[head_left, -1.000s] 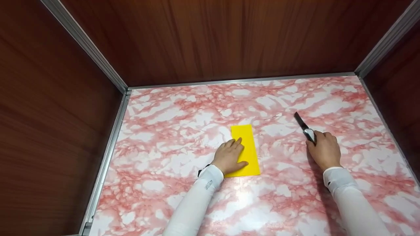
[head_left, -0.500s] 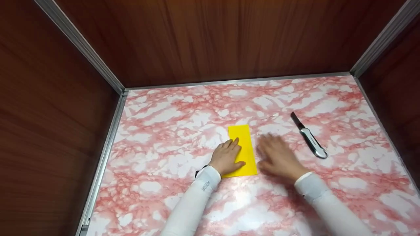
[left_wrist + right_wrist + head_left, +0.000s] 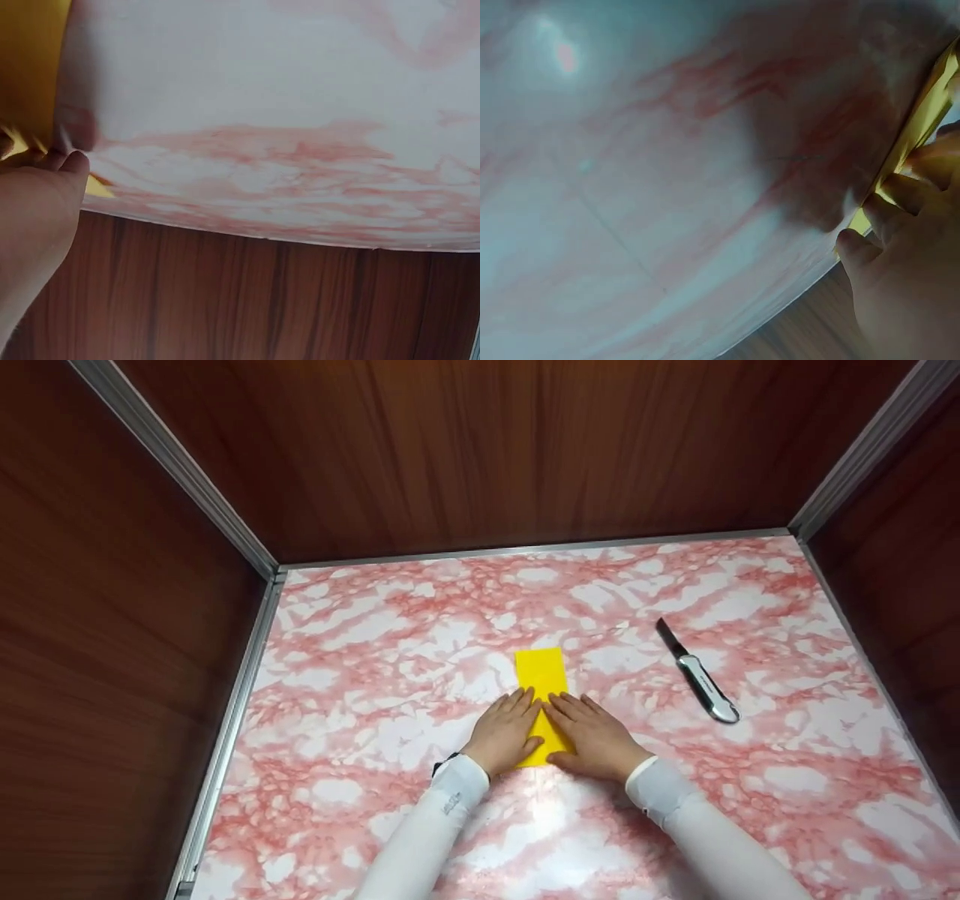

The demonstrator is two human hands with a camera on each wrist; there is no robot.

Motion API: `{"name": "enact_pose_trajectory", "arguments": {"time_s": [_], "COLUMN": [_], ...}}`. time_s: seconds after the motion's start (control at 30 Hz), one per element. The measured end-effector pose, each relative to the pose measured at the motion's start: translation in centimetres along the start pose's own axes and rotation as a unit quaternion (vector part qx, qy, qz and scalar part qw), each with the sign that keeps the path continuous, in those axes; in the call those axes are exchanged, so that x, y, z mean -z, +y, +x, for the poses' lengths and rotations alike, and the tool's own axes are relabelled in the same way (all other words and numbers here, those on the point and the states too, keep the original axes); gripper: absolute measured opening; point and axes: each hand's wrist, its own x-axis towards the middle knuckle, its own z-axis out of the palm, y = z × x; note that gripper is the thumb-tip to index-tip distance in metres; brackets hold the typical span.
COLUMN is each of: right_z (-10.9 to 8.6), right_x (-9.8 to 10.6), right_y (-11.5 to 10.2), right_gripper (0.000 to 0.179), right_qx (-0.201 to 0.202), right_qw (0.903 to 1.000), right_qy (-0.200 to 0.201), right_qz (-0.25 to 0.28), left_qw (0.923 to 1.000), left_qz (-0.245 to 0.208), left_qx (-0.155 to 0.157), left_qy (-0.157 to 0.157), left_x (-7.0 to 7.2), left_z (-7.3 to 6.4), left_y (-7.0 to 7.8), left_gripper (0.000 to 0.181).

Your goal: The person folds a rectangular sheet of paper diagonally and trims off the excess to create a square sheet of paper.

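A yellow rectangular sheet (image 3: pixel 538 671), perhaps paper, lies flat on the table in the head view. My left hand (image 3: pixel 504 735) rests along its left side, fingers extended and pointing away from me. On the opposite side my right hand (image 3: pixel 596 736) rests on the sheet too, its fingertips close to those of the left. Both hands partly cover the lower half of the sheet. In the left wrist view the yellow sheet (image 3: pixel 26 67) shows at the left edge, by my left hand (image 3: pixel 37 217). My right hand (image 3: pixel 911 262) touches the yellow sheet (image 3: pixel 922 124) in the right wrist view.
A utility knife (image 3: pixel 701 682) with a white and black handle and its dark blade out lies to the right. The table (image 3: pixel 360 660) has a red and white marbled top. Brown wood-look panels (image 3: pixel 525 450) with metal edging enclose it at the back and sides.
My right hand has let go of the utility knife on the table and moved left onto the yellow sheet. My left hand has stayed on the sheet. The view has shifted slightly.
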Motion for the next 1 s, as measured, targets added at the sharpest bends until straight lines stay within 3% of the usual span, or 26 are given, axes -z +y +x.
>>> {"name": "enact_pose_trajectory", "arguments": {"time_s": [0.2, 0.33, 0.67, 1.0], "right_z": [0.0, 0.0, -0.4, -1.2], "right_x": [-0.1, 0.0, 0.3, 0.4], "right_y": [-0.3, -0.3, 0.0, 1.1], "right_gripper": [0.086, 0.086, 0.087, 0.086], "right_qx": [0.002, 0.003, 0.002, -0.006], "right_qw": [1.0000, 1.0000, 1.0000, 0.9998], "right_qy": [0.000, 0.004, 0.008, 0.009], "right_qz": [-0.001, 0.000, 0.002, -0.016], "left_qw": [1.0000, 0.9998, 0.9999, 0.9997], "left_qz": [0.002, 0.009, 0.008, 0.019], "left_qx": [-0.006, -0.006, 0.007, 0.000], "left_qy": [0.005, 0.019, -0.001, 0.015], "left_x": [-0.9, -1.5, -0.8, -0.6], "left_z": [-2.9, -4.2, -4.0, -4.1], "left_y": [-0.1, -0.4, -0.2, -0.2], "left_gripper": [0.066, 0.066, 0.067, 0.066]}}
